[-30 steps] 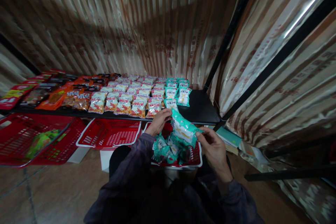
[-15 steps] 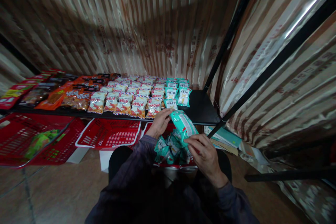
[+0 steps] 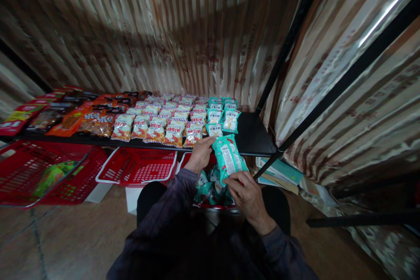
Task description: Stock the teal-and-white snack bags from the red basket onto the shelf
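Note:
A teal snack bag, its printed white label panel facing up, is held between my two hands over a red basket. My left hand pinches its upper left corner, close to the shelf's front edge. At its lower end, my right hand grips the seal with thumb and fingers. More teal snack bags fill the basket underneath, partly hidden by the held one. On the black shelf, rows of matching teal bags lie face up just beyond my hands.
Left of the teal rows lie white-and-orange snack bags, then orange bags and red packets. Red baskets stand below the shelf. A black post rises at the right, near cardboard and papers on the floor.
The teal bag has turned more upright, with its label panel swung round. My right hand has shifted slightly left with the bag's lower end; my left hand stays at the upper corner.

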A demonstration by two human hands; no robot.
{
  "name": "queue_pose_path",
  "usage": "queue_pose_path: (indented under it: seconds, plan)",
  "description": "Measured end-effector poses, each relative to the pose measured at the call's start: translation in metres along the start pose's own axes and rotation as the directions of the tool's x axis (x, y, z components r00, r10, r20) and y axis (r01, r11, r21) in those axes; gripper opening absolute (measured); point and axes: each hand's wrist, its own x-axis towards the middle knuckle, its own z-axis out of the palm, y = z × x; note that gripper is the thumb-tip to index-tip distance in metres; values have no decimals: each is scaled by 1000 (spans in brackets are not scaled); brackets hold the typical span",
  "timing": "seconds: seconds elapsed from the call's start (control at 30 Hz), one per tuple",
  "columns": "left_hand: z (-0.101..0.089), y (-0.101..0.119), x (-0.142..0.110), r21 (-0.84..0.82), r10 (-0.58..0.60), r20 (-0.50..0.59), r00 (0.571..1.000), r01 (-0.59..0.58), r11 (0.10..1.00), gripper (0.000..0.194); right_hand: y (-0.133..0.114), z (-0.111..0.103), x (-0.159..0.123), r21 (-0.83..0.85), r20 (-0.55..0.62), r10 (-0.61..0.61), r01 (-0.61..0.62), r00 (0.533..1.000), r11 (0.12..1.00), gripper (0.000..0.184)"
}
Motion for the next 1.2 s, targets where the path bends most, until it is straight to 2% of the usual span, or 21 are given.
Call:
queue_pose_path:
  seconds: [0.13, 0.23, 0.33, 0.57, 0.67, 0.73, 0.77, 0.87, 0.93, 1.07, 1.2]
  plan:
    - [2, 0, 0, -91, -69, -54, 996, 64, 994, 8, 2, 1, 0, -44, -75, 60, -64, 995, 997, 23]
    - [4, 2, 0, -143, -80, -88, 993, 67, 987, 6, 4, 2, -1, -65, -172, 101, -114, 980, 991, 24]
    - [6, 3, -2, -163, -70, -101, 992, 53, 985, 9, 5, 6, -3, -32, -220, 128, -138, 967, 990, 25]
    - [9, 7, -5, -179, -13, -85, 996, -3, 984, 1, -2, 10, -3, 172, -166, 292, -264, 942, 949, 23]
    - [9, 9, -6, -183, -4, -85, 996, -12, 983, 2, -2, 9, -3, 283, -150, 371, -320, 916, 904, 19]
    - [9, 10, -7, -180, -2, -87, 996, -13, 984, 6, 0, 10, -3, 378, -137, 491, -413, 860, 828, 17]
    - [8, 10, -7, -176, 0, -87, 996, -15, 984, 8, 3, 12, -3, 429, -129, 569, -472, 812, 770, 17]
    - [8, 8, -7, -166, 2, -94, 996, -18, 986, 15, 11, 18, -2, 597, -105, 775, -584, 624, 551, 30]
    - [8, 7, -8, -168, 2, -94, 996, -18, 986, 18, 16, 22, 0, 713, -64, 845, -568, 531, 411, 41]
    - [7, 4, -9, -178, 0, -72, 997, -13, 984, 13, 21, 24, 5, 864, 76, 893, -476, 444, 163, 51]
    - [6, 2, -11, -180, -19, -78, 997, 5, 984, 4, 20, 24, 9, 913, 121, 919, -406, 375, 46, 52]
